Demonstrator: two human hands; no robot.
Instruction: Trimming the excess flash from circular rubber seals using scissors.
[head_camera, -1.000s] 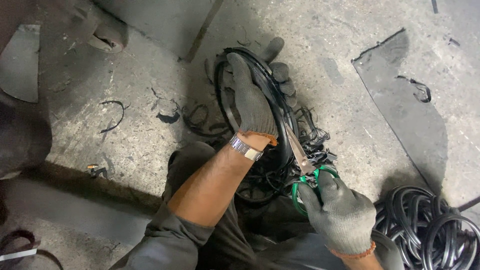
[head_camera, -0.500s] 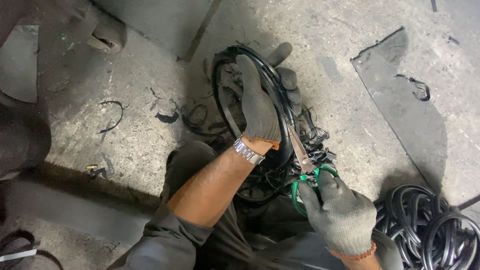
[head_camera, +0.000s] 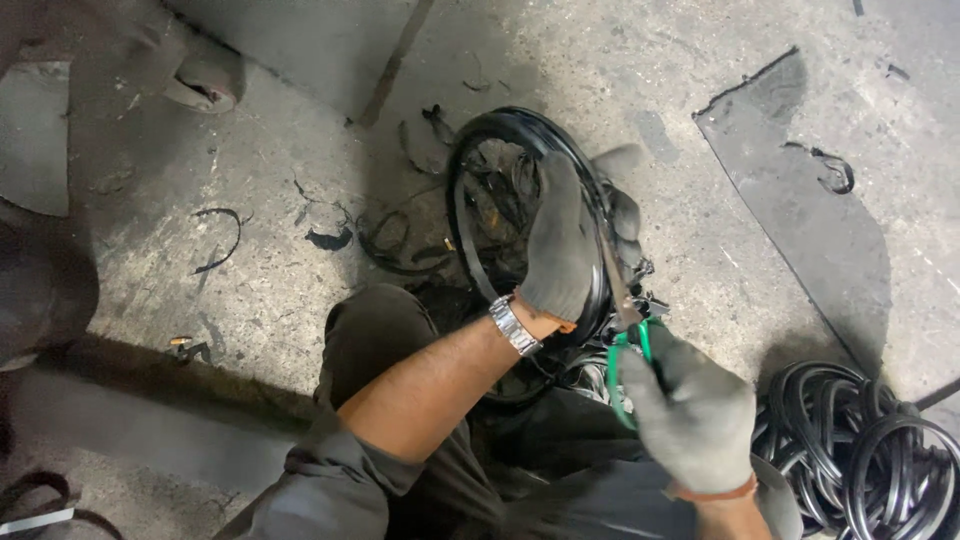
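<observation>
- Right hand (head_camera: 690, 415), grey glove, nearest the camera: closed round the green handles of a pair of scissors (head_camera: 628, 335); the blades point up into the rubber, their tips hard to make out, possibly mid-cut.
- Left hand (head_camera: 562, 245), grey glove, metal watch (head_camera: 514, 325) on the wrist: fingers wrapped over the right-hand edge of a black rubber ring (head_camera: 520, 200), holding it on edge.
- Rubber ring sits on the concrete floor (head_camera: 250, 200), just past the person's knees, above a tangle of black offcuts.
- Handling judgement: ring looks light and floppy, thin-walled, likely grippy rather than slick; best held on the rim close to the cut so it doesn't fold.
- Right, near: pile of black rubber coils (head_camera: 860, 440).
- Farther: loose rubber scraps (head_camera: 325, 238) scattered on the floor.
</observation>
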